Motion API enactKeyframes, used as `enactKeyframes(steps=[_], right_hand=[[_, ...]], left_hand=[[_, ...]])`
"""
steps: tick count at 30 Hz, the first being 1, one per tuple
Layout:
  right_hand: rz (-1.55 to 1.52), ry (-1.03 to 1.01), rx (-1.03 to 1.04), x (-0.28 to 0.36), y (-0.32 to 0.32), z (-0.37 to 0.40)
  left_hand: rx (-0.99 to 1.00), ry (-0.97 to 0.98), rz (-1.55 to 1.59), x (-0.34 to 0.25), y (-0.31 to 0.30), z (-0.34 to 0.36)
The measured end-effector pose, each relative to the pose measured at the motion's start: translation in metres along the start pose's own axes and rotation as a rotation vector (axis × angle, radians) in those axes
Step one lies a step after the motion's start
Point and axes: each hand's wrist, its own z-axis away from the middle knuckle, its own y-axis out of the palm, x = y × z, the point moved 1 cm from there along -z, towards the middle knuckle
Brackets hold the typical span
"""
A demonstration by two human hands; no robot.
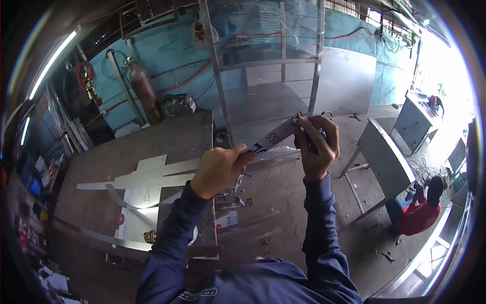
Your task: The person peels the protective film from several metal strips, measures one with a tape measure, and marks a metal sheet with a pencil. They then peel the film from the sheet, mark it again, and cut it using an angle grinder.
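Observation:
A flat, shiny metal strip point(273, 138) with dark printed lettering is held up in front of me, slanting up to the right. My left hand point(218, 169) is closed around its lower end, thumb along the face. At the upper end is my right hand point(319, 146), fingers bent and closed. A small metal piece point(295, 120) shows by the right fingertips. Something dark sits partly hidden within those fingers, and a thin loop point(327, 113) sticks out above the knuckles; I cannot make out what they belong to.
At left, a workbench point(91, 167) bears cut metal strips and sheets. A tall metal frame point(223, 101) stands ahead, a gas cylinder point(143, 86) by the wall. Scraps litter the floor point(283, 223). At right are metal tables point(387, 157) and a crouching person in red point(417, 218).

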Motion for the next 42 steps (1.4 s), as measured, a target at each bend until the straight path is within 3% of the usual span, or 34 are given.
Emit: enactKeyframes(steps=[8, 11, 16, 18, 21, 24, 27, 28, 30, 32, 33, 36, 40, 42], right_hand=[[0.108, -0.013, 0.087, 0.004, 0.006, -0.003], [0.046, 0.088, 0.176, 0.007, 0.009, 0.007], [-0.046, 0.080, 0.161, 0.025, 0.010, 0.011], [-0.480, 0.506, 0.186, 0.040, 0.009, 0.020], [-0.810, 0.556, 0.143, 0.079, -0.013, 0.019], [-1.356, 0.256, 0.174, 0.111, -0.050, 0.023], [-1.157, 0.494, 0.132, 0.093, -0.034, -0.002], [-0.975, 0.619, 0.221, 0.081, -0.021, -0.021], [-0.673, 0.621, 0.352, 0.064, 0.017, -0.032], [-0.561, 0.603, 0.317, 0.056, 0.046, -0.027], [-0.538, 0.482, 0.196, 0.054, 0.061, -0.025], [-0.483, 0.412, 0.099, 0.056, 0.079, -0.028], [-0.768, 0.689, 0.139, 0.065, 0.088, -0.032], [-0.775, 0.677, 0.141, 0.069, 0.088, -0.031]], left_hand=[[-0.052, -0.146, -0.051, -0.004, -0.001, -0.012], [-0.117, -0.178, -0.076, -0.007, -0.002, -0.016], [-0.275, -0.125, -0.150, 0.001, -0.003, -0.027], [-0.313, -0.145, -0.220, 0.001, -0.002, -0.031], [-0.397, -0.225, -0.304, 0.013, -0.004, -0.031], [-0.650, -0.399, -0.177, 0.064, -0.015, -0.033], [-0.591, -0.341, -0.240, 0.054, -0.013, -0.013], [-0.591, -0.332, -0.281, 0.044, -0.007, -0.010], [-0.679, -0.206, -0.295, 0.018, -0.006, -0.013], [-0.661, -0.194, -0.240, 0.010, -0.007, -0.013], [-0.665, -0.193, -0.244, 0.004, -0.008, -0.013], [-0.666, -0.172, -0.224, -0.006, -0.012, -0.010], [-0.660, -0.180, -0.242, -0.002, -0.013, -0.002], [-0.667, -0.200, -0.256, -0.001, -0.011, 0.002]])
